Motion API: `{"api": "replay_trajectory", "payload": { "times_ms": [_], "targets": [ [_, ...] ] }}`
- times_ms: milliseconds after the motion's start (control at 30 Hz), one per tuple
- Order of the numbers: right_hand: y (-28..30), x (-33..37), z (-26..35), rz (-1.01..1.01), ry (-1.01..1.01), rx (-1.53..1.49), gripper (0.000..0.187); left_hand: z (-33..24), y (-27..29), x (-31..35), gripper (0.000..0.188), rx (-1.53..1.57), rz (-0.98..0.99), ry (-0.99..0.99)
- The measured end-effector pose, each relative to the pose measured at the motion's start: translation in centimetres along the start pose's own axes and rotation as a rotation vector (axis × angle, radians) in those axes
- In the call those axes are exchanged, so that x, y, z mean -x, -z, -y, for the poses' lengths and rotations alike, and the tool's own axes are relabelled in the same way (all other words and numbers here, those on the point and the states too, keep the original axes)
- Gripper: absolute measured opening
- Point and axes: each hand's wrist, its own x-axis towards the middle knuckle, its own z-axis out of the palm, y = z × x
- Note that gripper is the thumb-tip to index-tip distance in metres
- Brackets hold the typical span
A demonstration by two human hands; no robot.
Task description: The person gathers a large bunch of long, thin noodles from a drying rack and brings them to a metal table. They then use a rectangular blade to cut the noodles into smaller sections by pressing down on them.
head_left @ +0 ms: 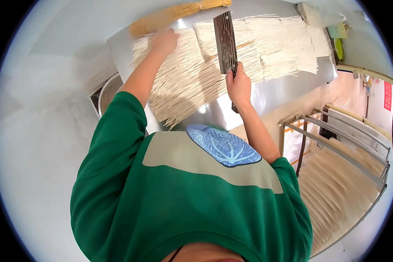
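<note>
My right hand [240,87] is wrapped round the handle of a dark cleaver [225,43]. Its broad, streaked blade points away from me over the noodles. Long, pale dried noodles [179,83] lie in overlapping bundles across a shiny metal table [273,94]. At the far left of the noodles, my left hand [165,41] rests at their ends, fingers partly stretched and apart; some are hidden behind the hand. Just beyond it lies a straw whisk broom [161,19].
A round metal pot [109,94] stands by the table's left end. To the right, a metal rack [340,148] holds rows of hanging noodles [332,192]. A pale bundle [309,14] and a green object [339,48] sit near the far right corner.
</note>
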Motion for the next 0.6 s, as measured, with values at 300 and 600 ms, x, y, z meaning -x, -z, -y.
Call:
{"api": "replay_trajectory", "payload": {
  "times_ms": [300,600],
  "targets": [
    [0.1,7.8,-3.8,0.232,-0.007,0.230,0.020,0.1,-1.5,4.9,0.047,-0.235,-0.038,-0.069],
    [-1.0,7.4,-3.6,0.324,-0.009,0.310,0.018,-8.6,2.0,3.7,0.047,0.270,-0.034,-0.250]
  ]
}}
